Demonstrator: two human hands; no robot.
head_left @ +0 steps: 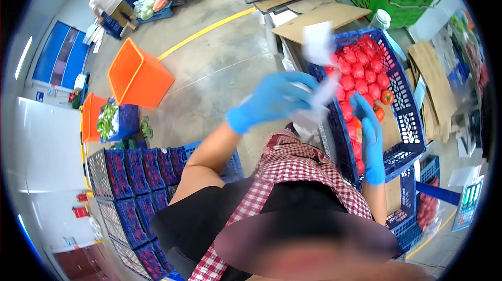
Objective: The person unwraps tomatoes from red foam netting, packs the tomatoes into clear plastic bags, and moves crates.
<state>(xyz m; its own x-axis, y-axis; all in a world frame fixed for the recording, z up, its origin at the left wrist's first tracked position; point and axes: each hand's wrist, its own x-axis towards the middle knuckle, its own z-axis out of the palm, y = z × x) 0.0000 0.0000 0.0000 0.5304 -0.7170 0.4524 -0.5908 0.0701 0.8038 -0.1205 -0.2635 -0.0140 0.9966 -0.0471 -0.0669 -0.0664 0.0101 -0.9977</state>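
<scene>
Head view: left hand (276,98) touches blurred white sheet (326,93), grip unclear; right hand (371,133) unclenched beside tomatoes (387,97).

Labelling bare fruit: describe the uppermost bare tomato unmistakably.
Find the blue crate the right hand reaches into. At the right edge of its red-wrapped fruit, by the slotted wall, sits the tomato. Unlike its wrapped neighbours, its orange-red skin shows, and it's the uppermost bare one.

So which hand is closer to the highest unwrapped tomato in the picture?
The right hand: it's at the crate, close beside that tomato. The left hand is farther, toward the opposite rim, by something white and blurry.
</scene>
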